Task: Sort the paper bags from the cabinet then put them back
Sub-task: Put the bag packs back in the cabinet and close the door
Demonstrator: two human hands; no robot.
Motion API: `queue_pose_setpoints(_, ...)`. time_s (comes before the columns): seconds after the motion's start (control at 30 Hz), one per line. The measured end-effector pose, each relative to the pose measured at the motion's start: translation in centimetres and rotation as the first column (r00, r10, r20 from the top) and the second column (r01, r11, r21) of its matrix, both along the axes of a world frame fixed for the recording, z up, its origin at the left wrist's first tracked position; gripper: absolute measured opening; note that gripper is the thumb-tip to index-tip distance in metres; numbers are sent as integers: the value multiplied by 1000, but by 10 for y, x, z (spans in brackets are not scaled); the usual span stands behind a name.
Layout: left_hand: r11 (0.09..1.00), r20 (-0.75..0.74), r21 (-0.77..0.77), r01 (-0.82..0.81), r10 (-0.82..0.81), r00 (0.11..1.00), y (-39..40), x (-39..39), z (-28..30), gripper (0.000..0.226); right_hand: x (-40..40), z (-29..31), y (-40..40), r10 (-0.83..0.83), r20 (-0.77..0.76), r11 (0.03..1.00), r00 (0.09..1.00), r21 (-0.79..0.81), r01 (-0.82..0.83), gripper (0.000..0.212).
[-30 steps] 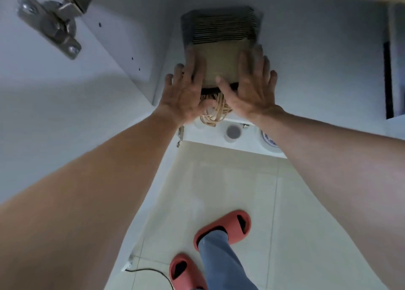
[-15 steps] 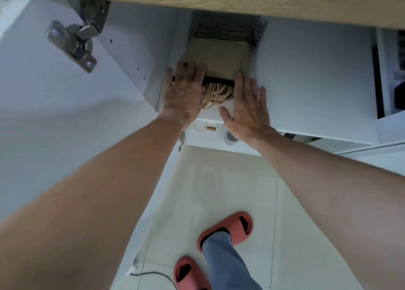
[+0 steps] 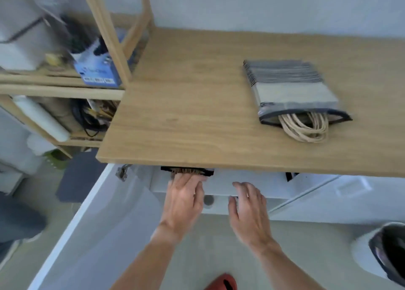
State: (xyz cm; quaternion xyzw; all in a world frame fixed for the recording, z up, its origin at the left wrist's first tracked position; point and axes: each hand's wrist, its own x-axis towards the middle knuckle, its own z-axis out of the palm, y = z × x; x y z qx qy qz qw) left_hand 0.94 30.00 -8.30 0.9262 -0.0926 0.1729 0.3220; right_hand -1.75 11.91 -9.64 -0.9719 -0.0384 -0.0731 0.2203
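Note:
A stack of flat paper bags with dark striped edges and beige rope handles lies on the wooden countertop at the right. Under the countertop's front edge, only the dark rim and rope handles of a second stack of bags show, inside the open white cabinet. My left hand lies with straight fingers against that stack's handles. My right hand hovers over the cabinet shelf edge, fingers relaxed and holding nothing.
The white cabinet door stands open at the left with its hinge showing. A wooden shelf unit with a blue box, cables and a white roll stands further left. A white bin sits on the floor at the right.
My view rose from inside the cabinet to above the countertop, so the second stack came into sight. Both hands drew back toward the shelf's front; my right hand left the bags.

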Motion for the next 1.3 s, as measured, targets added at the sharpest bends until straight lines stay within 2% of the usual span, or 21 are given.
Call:
queue_pose_setpoints(0.1, 981, 48, -185, 62, -54, 997, -20, 2, 35, 25, 5, 37, -28, -11, 218, 991, 976, 129, -18, 23)
queue_pose_setpoints(0.23, 929, 142, -354, 109, -61, 988, -55, 19, 78, 23, 37, 81, -67, -14, 398, 981, 917, 185, -65, 22)
queue_pose_setpoints(0.3, 898, 116, -437, 56, -5, 993, -76, 39, 98, 21, 65, 98, -91, -72, 475, 981, 877, 194, -25, 22)
queue_pose_setpoints(0.37, 884, 31, -467, -38, 59, 998, -97, 68, 114, 20, 99, 112, -116, -160, 526, 979, 835, 193, 66, 21)
queue_pose_setpoints(0.43, 902, -62, -425, -77, 56, 997, -116, 100, 123, 20, 132, 127, -137, -286, 524, 954, 803, 233, 188, 21)
queue_pose_setpoints(0.5, 948, -179, -299, -104, 51, 982, -135, 135, 126, 31, 163, 143, -153, -411, 431, 904, 803, 305, 299, 33)
queue_pose_setpoints(0.53, 968, -258, -221, -116, 56, 965, -144, 151, 125, 40, 177, 151, -158, -461, 331, 874, 823, 329, 357, 42)
queue_pose_setpoints(0.6, 991, -369, -80, -105, 68, 927, -166, 181, 122, 56, 200, 162, -165, -489, 18, 834, 872, 304, 461, 63)
queue_pose_setpoints(0.67, 993, -378, 86, -82, 109, 919, -188, 198, 114, 67, 211, 160, -165, -437, -276, 861, 856, 148, 487, 80)
queue_pose_setpoints(0.7, 980, -351, 179, -87, 146, 925, -195, 200, 112, 73, 211, 153, -162, -425, -339, 886, 839, 36, 463, 82)
queue_pose_setpoints(0.77, 952, -289, 280, -125, 208, 935, -201, 198, 107, 70, 206, 135, -156, -433, -306, 901, 848, -149, 407, 80)
queue_pose_setpoints(0.83, 926, -203, 366, -91, 175, 963, -194, 190, 100, 65, 199, 126, -150, -445, -197, 890, 873, -207, 407, 78)
queue_pose_setpoints(0.9, 896, -138, 444, -22, 93, 986, -184, 182, 99, 69, 193, 122, -149, -441, -98, 883, 892, -224, 412, 77)
queue_pose_setpoints(1.07, 923, -188, 380, -56, 137, 973, -176, 142, 109, 52, 158, 117, -142, -439, 71, 871, 896, -210, 443, 83)
queue_pose_setpoints(1.3, 917, -224, 396, -43, 142, 964, -162, 79, 109, 50, 92, 114, -123, -502, 106, 839, 859, -181, 513, 83)
